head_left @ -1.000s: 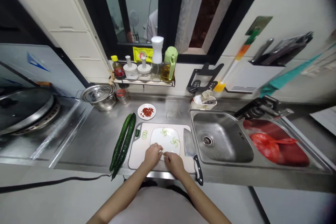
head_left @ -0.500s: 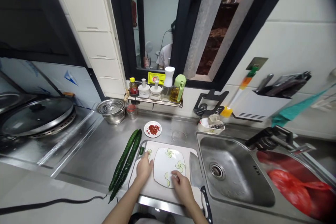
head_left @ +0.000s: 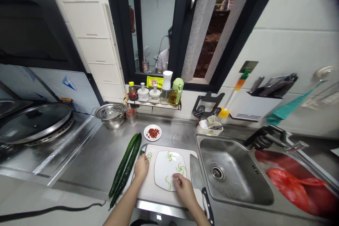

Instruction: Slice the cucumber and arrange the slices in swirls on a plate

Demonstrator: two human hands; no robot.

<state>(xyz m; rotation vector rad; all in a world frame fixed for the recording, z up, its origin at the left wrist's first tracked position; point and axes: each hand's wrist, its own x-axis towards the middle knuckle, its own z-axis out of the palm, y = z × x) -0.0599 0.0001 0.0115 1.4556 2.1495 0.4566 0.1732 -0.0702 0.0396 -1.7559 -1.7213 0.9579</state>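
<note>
A white squarish plate lies on the white cutting board, with cucumber slices set on it in pinwheel patterns. My left hand is at the board's upper left, fingers curled together by a dark cucumber piece and a few loose cucumber slices; its fingertips' contents are hidden. My right hand rests over the plate's lower right edge, thumb and fingers pinched close to a partial pinwheel. What they hold, if anything, is too small to tell. A knife lies along the board's right side.
Two whole cucumbers lie left of the board. Behind it stand a dish of chopped red pieces and a steel pot. To the right is the sink; a seasoning rack hangs below the window.
My left hand has moved up and left, from beside the plate towards the loose slices and cucumber piece, and its fingers have drawn together. The right hand stays almost in place over the plate.
</note>
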